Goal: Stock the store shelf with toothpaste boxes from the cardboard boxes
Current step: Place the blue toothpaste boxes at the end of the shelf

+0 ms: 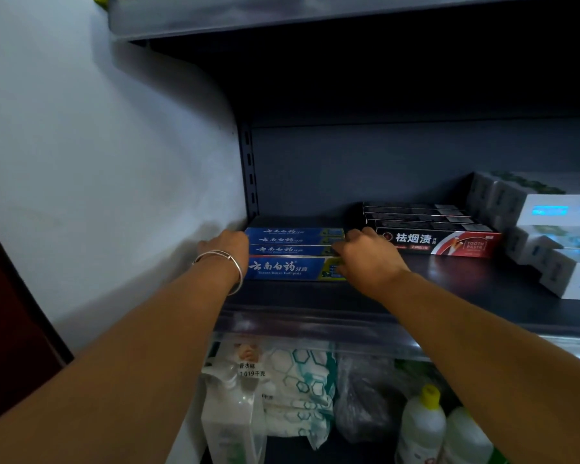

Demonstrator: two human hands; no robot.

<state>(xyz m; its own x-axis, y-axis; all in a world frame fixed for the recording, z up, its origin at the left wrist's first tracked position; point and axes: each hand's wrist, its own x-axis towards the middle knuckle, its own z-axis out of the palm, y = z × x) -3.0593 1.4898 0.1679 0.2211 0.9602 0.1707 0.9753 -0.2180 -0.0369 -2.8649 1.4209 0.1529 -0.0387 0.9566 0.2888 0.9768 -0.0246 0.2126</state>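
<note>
A row of long blue cardboard toothpaste boxes with white lettering lies on the dark metal shelf, at its left end, just beside the slotted upright and set back from the front edge. The left hand, with a thin silver bangle round the wrist, rests against the left ends of these boxes; its fingers are hidden behind the hand, so their state cannot be told. The right hand is at the right ends of the same boxes, fingers curled down over them. Just to the right, touching that hand, lies a row of black and red toothpaste boxes. Towards the shelf's right end stand stacked white cartons. Below the shelf are white bottles with a yellow cap and plastic-wrapped packs.
</note>
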